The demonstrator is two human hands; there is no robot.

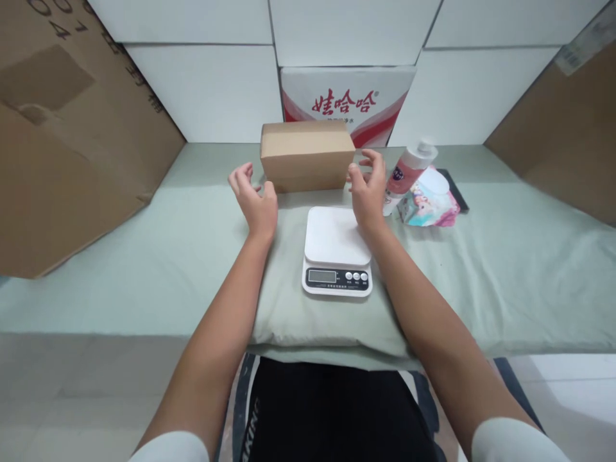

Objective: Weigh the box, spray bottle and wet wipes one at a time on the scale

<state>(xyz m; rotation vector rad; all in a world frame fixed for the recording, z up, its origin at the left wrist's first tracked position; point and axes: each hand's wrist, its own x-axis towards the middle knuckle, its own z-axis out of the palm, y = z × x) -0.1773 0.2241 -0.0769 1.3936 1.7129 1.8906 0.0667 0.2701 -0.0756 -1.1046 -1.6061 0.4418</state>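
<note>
On the green-covered desk (168,256), near the back edge: cardboard box (308,173), between left hand (257,202) and right hand (369,196). Set apart, loosely curled; whether touching it, cannot tell.

Carton (344,99): "娃哈哈"; clothing (337,410): "AKING"

Visible from picture centre: carton (344,80) at one o'clock; bottle (407,174) just beside pack (426,204) at two; cardboard (72,179) at ten.

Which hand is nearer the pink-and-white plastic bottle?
Right: the right hand is close beside the bottle; the left hand is farther off, by the left end of the brown cardboard box.
</note>
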